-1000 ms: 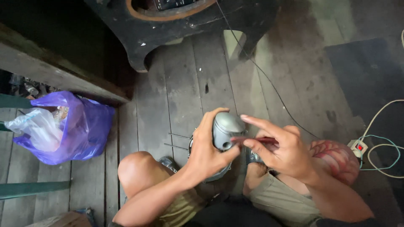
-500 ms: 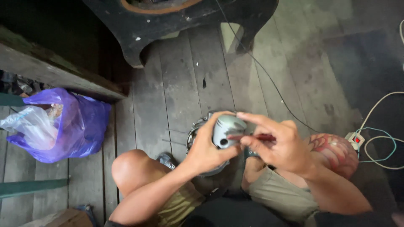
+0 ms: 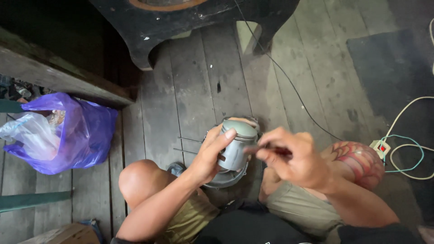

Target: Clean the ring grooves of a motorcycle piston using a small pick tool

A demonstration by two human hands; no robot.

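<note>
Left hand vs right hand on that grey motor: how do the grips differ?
The left hand wraps the grey motor housing, fingers spread, thumb up by its cap. The right hand is pinched shut on a thin dark red-handled tool beside the housing, not wrapped around it. Both are bare and work above the person's lap.

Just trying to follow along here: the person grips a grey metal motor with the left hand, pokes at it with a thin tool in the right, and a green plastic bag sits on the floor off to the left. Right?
Nearly. The plastic bag is purple, not green, as the head view shows. The rest holds: the left hand grips the grey metal motor, the right hand holds a thin tool to it, and the bag sits on the floor at left.
</note>
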